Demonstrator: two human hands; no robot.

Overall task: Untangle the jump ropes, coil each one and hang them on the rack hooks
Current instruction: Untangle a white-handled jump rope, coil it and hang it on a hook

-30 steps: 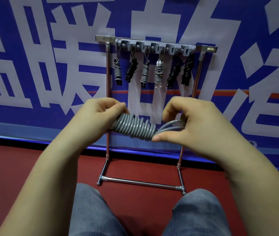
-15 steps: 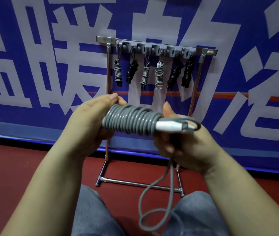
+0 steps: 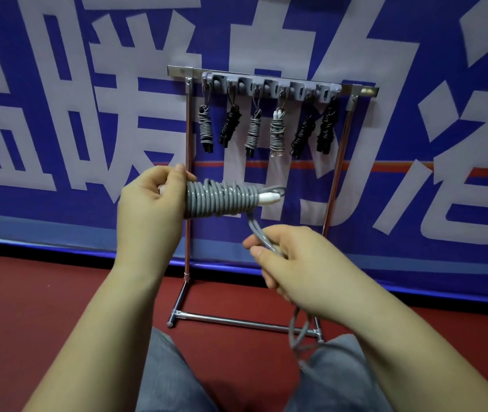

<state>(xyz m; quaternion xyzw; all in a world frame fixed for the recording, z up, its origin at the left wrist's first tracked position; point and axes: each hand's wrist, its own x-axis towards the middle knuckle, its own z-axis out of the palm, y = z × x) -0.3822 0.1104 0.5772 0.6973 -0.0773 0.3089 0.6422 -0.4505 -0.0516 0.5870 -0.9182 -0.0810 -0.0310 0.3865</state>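
The right hand (image 3: 293,263) has dropped from the coil's (image 3: 222,199) white handle (image 3: 268,198) and now pinches the loose tail (image 3: 259,233) below it; the left hand (image 3: 150,203) still clasps the coil's left end, near the rack (image 3: 272,84); wrapping seems unfinished.

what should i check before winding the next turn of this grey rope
1. Left hand grips the end of the grey coil: ok.
2. Right hand holds the loose cord: ok.
3. Turns lie side by side: ok.
4. White handle tip sticks out of the coil: ok.
5. Loose cord below the right hand free of knots: cannot tell.
6. Free hook on the rack: cannot tell.
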